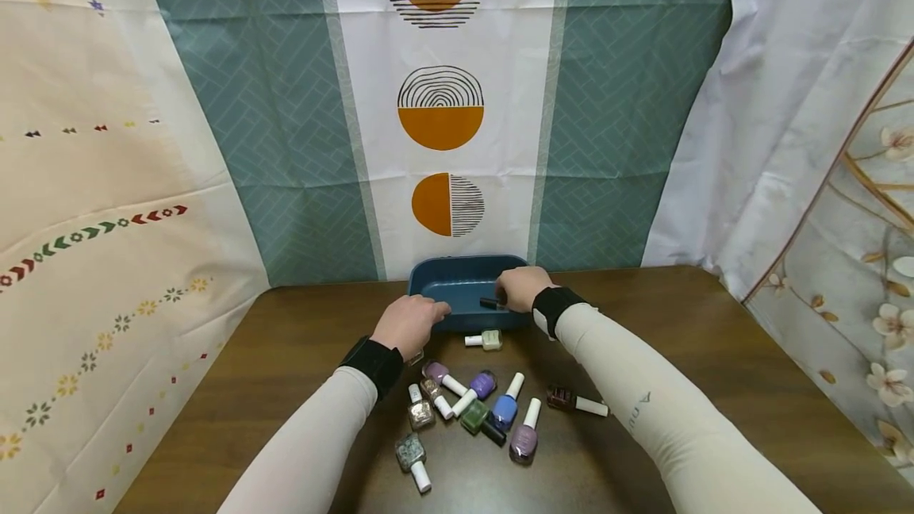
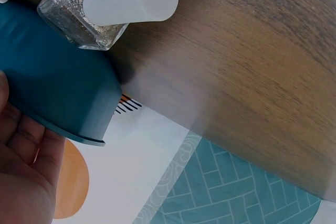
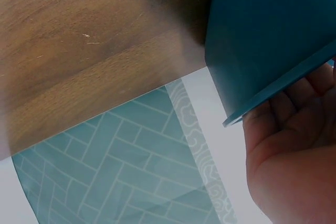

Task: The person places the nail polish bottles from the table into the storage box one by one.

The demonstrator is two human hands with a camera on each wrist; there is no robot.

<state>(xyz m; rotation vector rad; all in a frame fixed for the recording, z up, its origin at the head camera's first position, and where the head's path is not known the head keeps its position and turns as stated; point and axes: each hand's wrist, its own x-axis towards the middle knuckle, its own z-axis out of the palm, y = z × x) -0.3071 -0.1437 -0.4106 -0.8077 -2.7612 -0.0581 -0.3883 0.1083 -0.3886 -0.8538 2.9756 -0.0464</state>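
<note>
In the head view, a dark blue plastic bin (image 1: 464, 322) stands at the back of the table. My left hand (image 1: 412, 325) is at its left front corner; in the left wrist view, the fingers (image 2: 31, 137) curl over the rim, thumb outside. Over the bin's right side, my right hand (image 1: 524, 288) holds a nail polish bottle by its body. Only the bottle's black cap (image 1: 491, 303) shows; the rest is hidden by the hand. Below the left hand lies a glittery nail polish bottle (image 2: 79, 17) with a white cap.
A pale nail polish bottle (image 1: 491, 340) lies before the bin. Several more lie between the forearms, among them a green one (image 1: 474, 417), a blue one (image 1: 505, 412) and a mauve one (image 1: 524, 443). A dark red bottle (image 1: 561, 397) is by the right forearm. Patterned cloth (image 1: 286, 141) hangs behind.
</note>
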